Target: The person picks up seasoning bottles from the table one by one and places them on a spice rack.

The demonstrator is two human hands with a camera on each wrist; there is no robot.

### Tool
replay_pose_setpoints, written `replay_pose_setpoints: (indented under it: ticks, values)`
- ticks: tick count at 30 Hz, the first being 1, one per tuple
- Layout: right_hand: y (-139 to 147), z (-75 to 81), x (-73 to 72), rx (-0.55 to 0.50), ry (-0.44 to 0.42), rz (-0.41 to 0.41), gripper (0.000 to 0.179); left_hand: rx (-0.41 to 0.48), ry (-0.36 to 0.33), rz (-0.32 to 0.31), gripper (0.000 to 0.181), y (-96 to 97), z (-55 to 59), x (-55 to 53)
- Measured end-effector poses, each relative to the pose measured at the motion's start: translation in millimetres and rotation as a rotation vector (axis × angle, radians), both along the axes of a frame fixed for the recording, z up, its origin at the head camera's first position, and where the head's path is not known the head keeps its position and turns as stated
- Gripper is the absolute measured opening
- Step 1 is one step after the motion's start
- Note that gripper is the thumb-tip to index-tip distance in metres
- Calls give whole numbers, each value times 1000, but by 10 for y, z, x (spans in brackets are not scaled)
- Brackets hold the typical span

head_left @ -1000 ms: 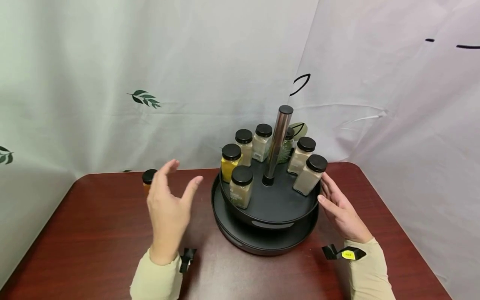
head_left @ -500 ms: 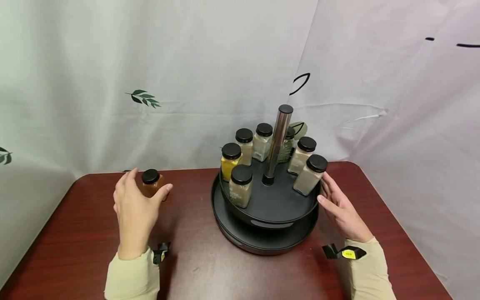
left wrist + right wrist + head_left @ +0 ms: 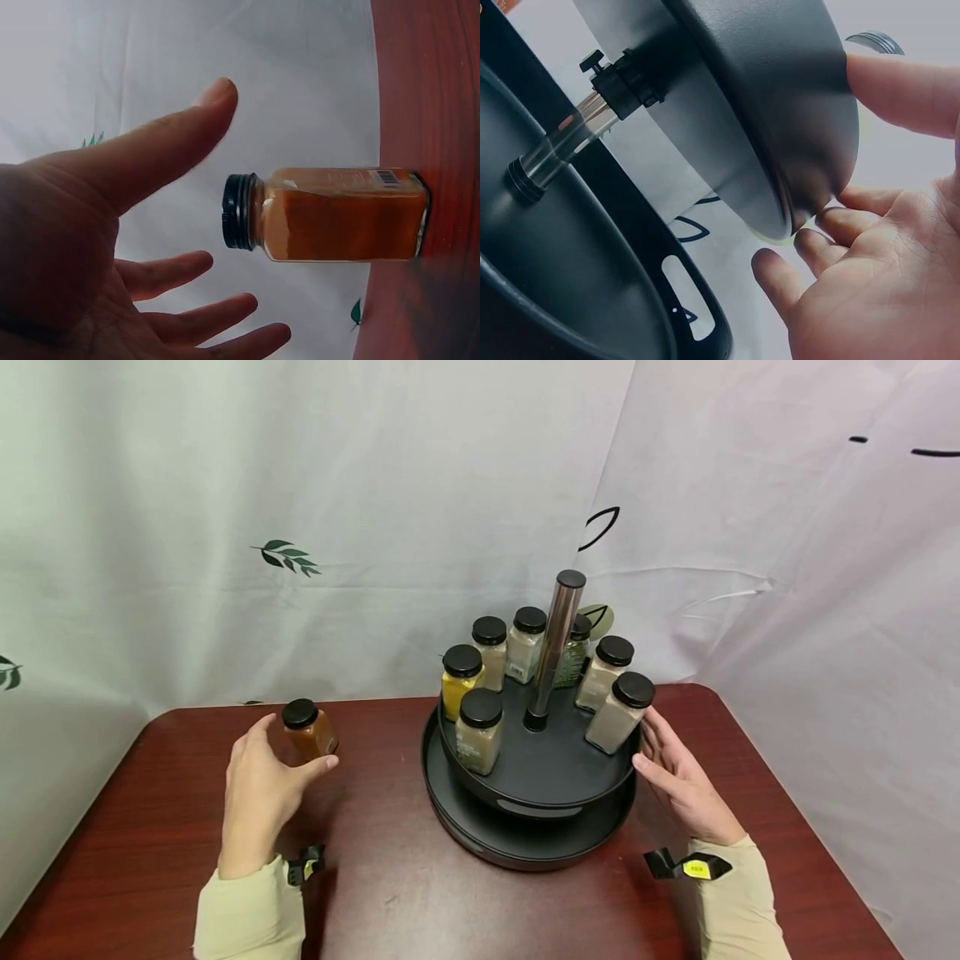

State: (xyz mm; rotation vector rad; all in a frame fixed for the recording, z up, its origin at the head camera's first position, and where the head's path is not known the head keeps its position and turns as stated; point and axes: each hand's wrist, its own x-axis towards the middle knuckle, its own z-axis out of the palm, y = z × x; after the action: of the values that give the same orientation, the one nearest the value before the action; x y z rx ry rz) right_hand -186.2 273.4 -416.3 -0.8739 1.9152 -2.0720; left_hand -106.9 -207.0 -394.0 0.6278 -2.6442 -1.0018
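A spice jar (image 3: 311, 735) with orange-brown powder and a black lid stands upright on the table at the left. My left hand (image 3: 255, 793) is held around its near side, thumb and fingers spread. In the left wrist view a gap shows between the fingers and the jar (image 3: 345, 217). At the right, my right hand (image 3: 690, 793) touches the outer wall of the upper tier (image 3: 547, 768) of a black two-tier turntable. The right wrist view has the thumb and fingertips resting against that wall (image 3: 780, 82). The lower tier (image 3: 517, 843) sits on the table.
Several black-lidded spice jars stand around the upper tier, among them a yellow one (image 3: 459, 685) and a beige one (image 3: 478, 739) at the left. A metal post (image 3: 555, 652) rises from its middle. Behind the dark red table (image 3: 420, 910) hangs a white curtain (image 3: 420, 527).
My left hand has moved left from the middle of the table to the orange-brown jar, then slightly further left and lower. My right hand and the turntable look nearly unchanged.
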Motion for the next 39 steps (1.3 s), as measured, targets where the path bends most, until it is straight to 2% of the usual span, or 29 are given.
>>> replay_pose_setpoints:
  ticks: [4, 10, 20, 31, 39]
  values:
    - [-5, -6, 1, -2, -4, -7, 71, -3, -5, 1, 103, -33, -45, -13]
    - [-15, -18, 4, -6, 2, -15, 72, 30, 42, 28, 100, -44, -149, -61]
    - [-6, -14, -7, -6, 5, -7, 77, 47, 72, 42, 96, -25, -275, -139]
    - [-30, 1, 1, -24, -19, 13, 89, 103, 89, 49, 98, -7, -308, -205]
    - [-66, 7, -2, 20, -11, 0, 97, 128, 111, 113, 83, -6, -383, -230]
